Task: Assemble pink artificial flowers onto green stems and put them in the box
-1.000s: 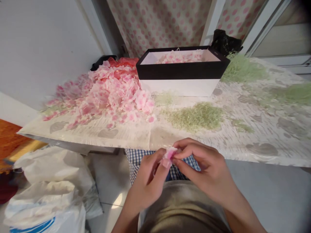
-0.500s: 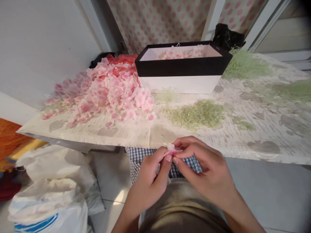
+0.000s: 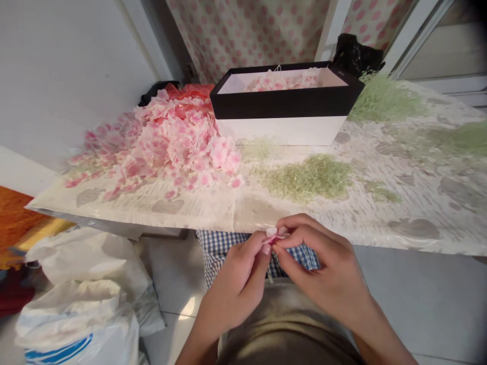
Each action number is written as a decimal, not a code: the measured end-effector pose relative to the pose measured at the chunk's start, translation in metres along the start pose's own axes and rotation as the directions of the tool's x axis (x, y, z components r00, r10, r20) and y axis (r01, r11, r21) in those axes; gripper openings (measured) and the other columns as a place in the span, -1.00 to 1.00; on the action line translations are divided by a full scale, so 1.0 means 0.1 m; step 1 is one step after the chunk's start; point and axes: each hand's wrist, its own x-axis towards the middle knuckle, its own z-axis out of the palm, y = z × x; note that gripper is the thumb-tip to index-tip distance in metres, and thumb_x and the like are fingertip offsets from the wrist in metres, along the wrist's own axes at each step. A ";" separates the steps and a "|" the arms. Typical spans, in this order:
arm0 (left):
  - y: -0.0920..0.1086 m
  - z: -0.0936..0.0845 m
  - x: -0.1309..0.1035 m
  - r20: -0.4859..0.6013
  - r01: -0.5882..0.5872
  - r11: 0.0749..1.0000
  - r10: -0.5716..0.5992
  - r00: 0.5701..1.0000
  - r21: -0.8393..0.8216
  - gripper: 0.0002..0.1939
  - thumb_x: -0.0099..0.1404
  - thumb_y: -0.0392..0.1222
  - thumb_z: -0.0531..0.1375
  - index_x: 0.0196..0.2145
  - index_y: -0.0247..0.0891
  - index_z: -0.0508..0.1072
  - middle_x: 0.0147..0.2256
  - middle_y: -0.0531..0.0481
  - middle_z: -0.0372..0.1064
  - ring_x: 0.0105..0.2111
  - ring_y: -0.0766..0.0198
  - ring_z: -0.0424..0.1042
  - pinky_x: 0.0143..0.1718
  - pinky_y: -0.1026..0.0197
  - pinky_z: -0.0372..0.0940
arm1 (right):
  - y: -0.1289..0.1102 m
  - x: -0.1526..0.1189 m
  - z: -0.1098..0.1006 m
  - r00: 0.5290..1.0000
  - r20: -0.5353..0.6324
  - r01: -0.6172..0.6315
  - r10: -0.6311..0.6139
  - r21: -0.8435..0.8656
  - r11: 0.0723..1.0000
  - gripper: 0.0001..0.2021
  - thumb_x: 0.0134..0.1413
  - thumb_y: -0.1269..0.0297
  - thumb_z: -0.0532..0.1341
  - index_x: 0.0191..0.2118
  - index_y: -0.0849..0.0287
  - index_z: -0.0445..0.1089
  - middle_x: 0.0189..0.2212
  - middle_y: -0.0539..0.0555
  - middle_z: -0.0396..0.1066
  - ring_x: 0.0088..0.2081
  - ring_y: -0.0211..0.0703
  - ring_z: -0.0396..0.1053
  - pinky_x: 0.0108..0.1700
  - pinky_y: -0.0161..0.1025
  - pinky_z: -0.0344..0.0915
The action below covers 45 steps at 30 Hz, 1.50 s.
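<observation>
Between my fingertips, over my lap at the table's front edge, is a small pink and white flower (image 3: 274, 236). My left hand (image 3: 243, 279) pinches it from the left, thumb and index finger closed on it. From the other side my right hand (image 3: 323, 258) grips it with thumb and fingers, some of them touching its petals. A large heap of pink flowers (image 3: 171, 137) lies at the left on the table. Beyond my hands a clump of green sprigs (image 3: 312, 177) rests on the cloth.
A black-rimmed white box (image 3: 281, 131) holding pink flowers stands at the back of the table (image 3: 198, 210). More green sprigs (image 3: 388, 99) lie at the right, near a black bag (image 3: 355, 56). White bags (image 3: 83, 294) sit on the floor at the left.
Both hands and the flower have shifted slightly to the right. The flower has turned a little between my fingers, and both hands still grip it.
</observation>
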 end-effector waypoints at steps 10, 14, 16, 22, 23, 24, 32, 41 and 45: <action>0.03 0.06 -0.06 -0.011 -0.165 0.864 0.193 0.981 0.476 -0.78 0.41 -0.42 -0.07 -0.09 -0.21 0.25 -0.22 -0.07 0.41 -0.21 0.17 0.42 -0.15 0.13 0.32 | 0.08 -0.17 0.08 0.999 -0.016 0.027 -0.028 -0.042 0.999 -0.72 0.14 0.66 0.13 -0.12 0.15 0.25 -0.25 0.03 0.34 -0.22 -0.29 0.37 -0.17 -0.33 0.37; 0.06 0.01 -0.11 0.017 -0.202 0.866 0.219 0.976 0.457 -0.63 0.41 -0.45 -0.06 0.10 -0.15 0.18 -0.06 -0.07 0.34 -0.05 0.19 0.35 0.00 0.15 0.27 | 0.14 -0.22 0.09 0.997 -0.077 -0.028 0.031 0.042 0.999 -0.52 0.17 0.66 0.10 0.13 0.08 0.17 -0.20 0.02 0.33 -0.19 -0.29 0.38 -0.11 -0.33 0.38; 0.08 -0.05 -0.12 0.019 -0.171 0.904 0.178 0.984 0.393 -0.61 0.43 -0.42 -0.06 0.13 -0.11 0.18 -0.06 -0.04 0.28 -0.08 0.27 0.33 -0.01 0.23 0.25 | 0.14 -0.21 0.05 0.996 -0.081 -0.029 0.034 0.062 0.998 -0.53 0.16 0.66 0.13 0.11 0.07 0.23 -0.19 0.01 0.35 -0.19 -0.30 0.37 -0.12 -0.35 0.36; 0.05 -0.22 -0.10 -0.022 -0.155 0.950 0.167 0.986 0.269 -0.78 0.47 -0.39 -0.05 -0.07 -0.19 0.31 -0.26 0.04 0.20 -0.30 0.40 0.27 -0.22 0.35 0.20 | 0.14 -0.14 -0.08 0.997 0.037 -0.070 0.060 0.351 0.934 -0.73 0.17 0.63 0.15 -0.15 0.11 0.39 -0.30 -0.01 0.37 -0.24 -0.30 0.36 -0.23 -0.32 0.32; 0.04 -0.23 -0.10 -0.022 -0.163 0.955 0.174 0.985 0.249 -0.80 0.47 -0.39 -0.05 -0.12 -0.21 0.31 -0.28 0.04 0.20 -0.31 0.41 0.27 -0.24 0.36 0.19 | 0.14 -0.14 -0.10 0.997 0.059 -0.073 0.054 0.393 0.916 -0.74 0.17 0.63 0.15 -0.17 0.11 0.40 -0.31 -0.02 0.37 -0.25 -0.30 0.36 -0.24 -0.32 0.32; 0.04 -0.23 -0.09 -0.018 -0.172 0.959 0.181 0.983 0.223 -0.83 0.47 -0.38 -0.04 -0.15 -0.22 0.31 -0.30 0.05 0.21 -0.32 0.41 0.26 -0.25 0.36 0.18 | 0.14 -0.14 -0.11 0.996 0.081 -0.075 0.044 0.433 0.898 -0.75 0.17 0.63 0.15 -0.18 0.11 0.40 -0.31 -0.02 0.37 -0.26 -0.30 0.36 -0.25 -0.31 0.32; 0.02 -0.17 -0.08 0.029 -0.260 0.964 0.259 0.965 0.056 -0.90 0.43 -0.34 0.07 -0.21 -0.20 0.36 -0.39 0.09 0.24 -0.41 0.43 0.26 -0.39 0.36 0.15 | 0.14 -0.15 -0.14 0.966 0.253 -0.112 -0.047 0.577 0.809 -0.68 0.07 0.73 0.12 -0.24 0.18 0.44 -0.31 0.01 0.34 -0.27 -0.29 0.35 -0.25 -0.29 0.30; 0.02 -0.18 -0.09 0.073 -0.298 0.954 0.297 0.952 0.016 -0.88 0.37 -0.39 0.12 -0.26 -0.25 0.44 -0.39 0.07 0.28 -0.39 0.42 0.29 -0.38 0.35 0.17 | 0.17 -0.14 -0.11 0.948 0.319 -0.203 0.007 0.587 0.784 -0.67 0.04 0.74 0.12 -0.29 0.16 0.45 -0.15 0.04 0.38 -0.14 -0.29 0.40 -0.12 -0.33 0.32; 0.02 -0.18 -0.08 0.089 -0.296 0.955 0.294 0.951 0.000 -0.88 0.35 -0.41 0.14 -0.28 -0.27 0.45 -0.41 0.07 0.28 -0.41 0.43 0.29 -0.40 0.36 0.17 | 0.20 -0.15 -0.10 0.946 0.324 -0.216 0.002 0.627 0.748 -0.67 0.04 0.75 0.12 -0.29 0.16 0.45 -0.17 0.04 0.41 -0.15 -0.28 0.41 -0.14 -0.33 0.34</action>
